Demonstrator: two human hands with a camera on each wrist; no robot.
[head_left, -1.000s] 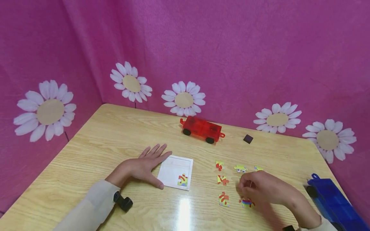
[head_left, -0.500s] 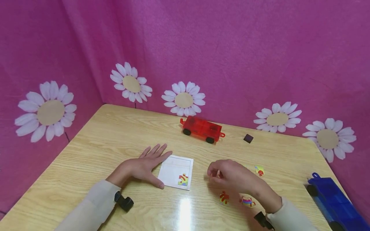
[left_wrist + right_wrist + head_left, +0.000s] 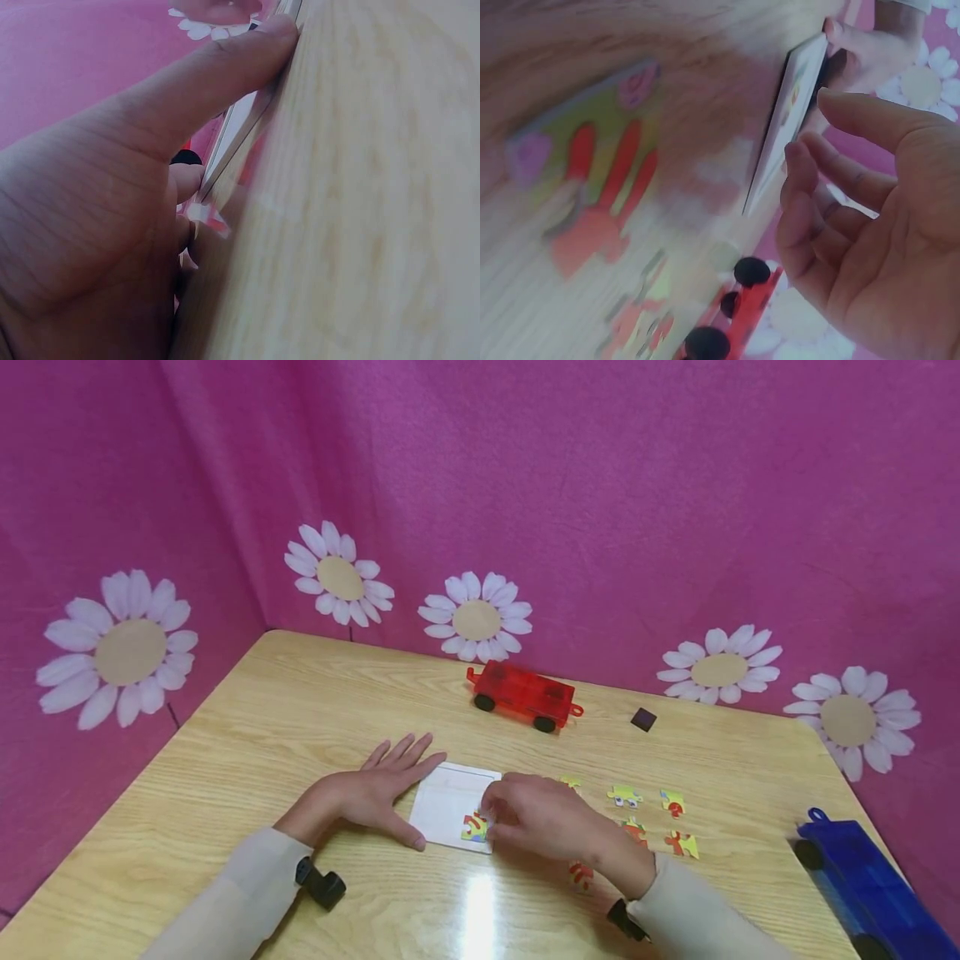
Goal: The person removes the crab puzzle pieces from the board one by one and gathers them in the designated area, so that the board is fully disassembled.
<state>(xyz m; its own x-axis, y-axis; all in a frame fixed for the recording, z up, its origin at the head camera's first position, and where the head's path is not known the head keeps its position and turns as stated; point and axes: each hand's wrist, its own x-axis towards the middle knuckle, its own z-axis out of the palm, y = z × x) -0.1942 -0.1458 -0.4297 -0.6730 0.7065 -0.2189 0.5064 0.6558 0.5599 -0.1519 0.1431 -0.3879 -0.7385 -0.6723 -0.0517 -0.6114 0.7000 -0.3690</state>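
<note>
My left hand (image 3: 378, 795) lies spread beside a small white puzzle tray (image 3: 442, 802), its thumb and index finger against the left side. One yellow-and-red jigsaw piece (image 3: 472, 828) sits in the tray's near right corner. Over the tray's right edge is my right hand (image 3: 543, 814), fingertips by that piece. In the right wrist view, its thumb and index fingertips (image 3: 798, 154) stand apart, fingers bent, with nothing visible between them. A blurred jigsaw piece with red fingers printed on it (image 3: 604, 172) lies close to that camera. The right forearm hides part of the loose pieces.
Several loose jigsaw pieces lie right of the tray, among them one with eyes (image 3: 624, 797) and a red-and-yellow one (image 3: 682, 844). A red toy wagon (image 3: 523, 696) and a dark square (image 3: 643, 719) stand farther back. A blue toy wagon (image 3: 873, 889) is at the right edge.
My right hand has moved left from over the loose pieces to the tray's right edge, uncovering several pieces. The left hand, the tray and its piece have stayed in place.
</note>
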